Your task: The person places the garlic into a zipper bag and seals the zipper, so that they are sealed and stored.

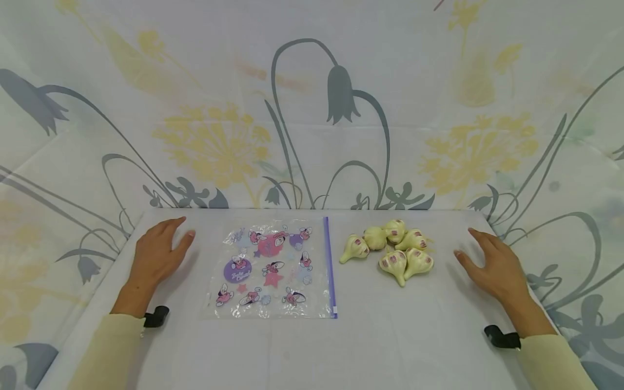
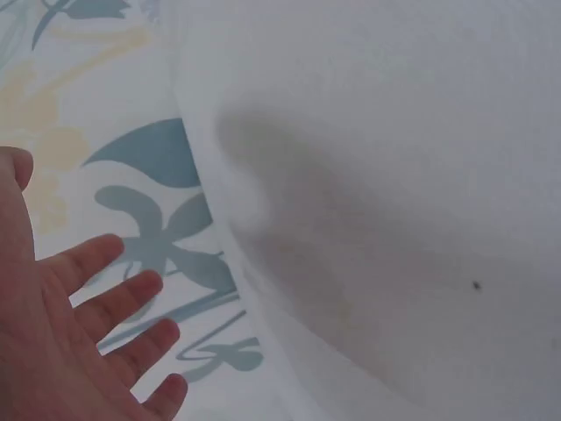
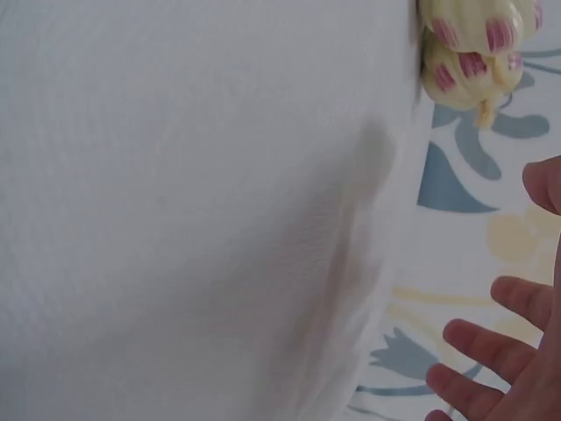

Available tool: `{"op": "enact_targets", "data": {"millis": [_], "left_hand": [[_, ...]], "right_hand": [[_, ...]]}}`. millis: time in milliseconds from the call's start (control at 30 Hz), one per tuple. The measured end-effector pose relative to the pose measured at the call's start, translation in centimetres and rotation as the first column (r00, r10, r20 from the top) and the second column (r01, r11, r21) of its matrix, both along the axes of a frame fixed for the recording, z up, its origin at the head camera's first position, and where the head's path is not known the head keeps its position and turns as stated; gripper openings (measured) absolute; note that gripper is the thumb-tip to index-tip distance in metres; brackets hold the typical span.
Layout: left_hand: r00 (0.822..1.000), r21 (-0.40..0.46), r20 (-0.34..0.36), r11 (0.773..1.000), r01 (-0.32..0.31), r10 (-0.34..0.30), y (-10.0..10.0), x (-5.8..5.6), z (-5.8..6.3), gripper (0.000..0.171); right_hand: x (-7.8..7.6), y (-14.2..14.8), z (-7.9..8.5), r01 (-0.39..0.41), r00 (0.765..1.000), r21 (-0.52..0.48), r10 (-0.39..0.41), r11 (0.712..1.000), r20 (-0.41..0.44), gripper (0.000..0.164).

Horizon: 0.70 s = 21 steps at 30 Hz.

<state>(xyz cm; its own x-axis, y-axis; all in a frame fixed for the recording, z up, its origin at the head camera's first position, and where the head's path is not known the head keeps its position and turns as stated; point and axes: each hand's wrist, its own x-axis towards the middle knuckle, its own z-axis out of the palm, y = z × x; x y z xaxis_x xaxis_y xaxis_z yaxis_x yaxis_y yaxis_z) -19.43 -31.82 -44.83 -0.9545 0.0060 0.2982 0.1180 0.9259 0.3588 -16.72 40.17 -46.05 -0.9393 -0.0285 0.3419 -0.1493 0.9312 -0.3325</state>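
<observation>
A clear zip bag (image 1: pixel 287 271) printed with pink and purple cartoon figures lies flat on the white table, its purple slider strip (image 1: pixel 330 265) along the right side. Right of that strip, several garlic bulbs (image 1: pixel 392 262) sit in a loose cluster, cream with purplish patches. My left hand (image 1: pixel 157 253) is left of the bag, thumb and fingers apart, holding nothing. On the other side, my right hand (image 1: pixel 498 271) is to the right of the garlic, fingers spread and free of any object. Two of the bulbs (image 3: pixel 465 79) show at the top of the right wrist view.
A white cloth (image 1: pixel 292 352) covers the table. Behind it and at both sides hangs a curtain (image 1: pixel 302 151) with grey flowers and yellow blossoms. A black strap device (image 1: pixel 157 317) is on the left wrist, another (image 1: pixel 502 337) on the right.
</observation>
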Motion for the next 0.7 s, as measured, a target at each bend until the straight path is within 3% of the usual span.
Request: {"op": "enact_targets", "data": {"millis": [700], "left_hand": [[0.996,0.028,-0.003,0.995,0.092,-0.092,4.0,0.7,0.8,0.059]], "right_hand": [[0.9,-3.5,1.3,-0.073,0.995,-0.076,0.067,0.994,-0.074,0.062]]}}
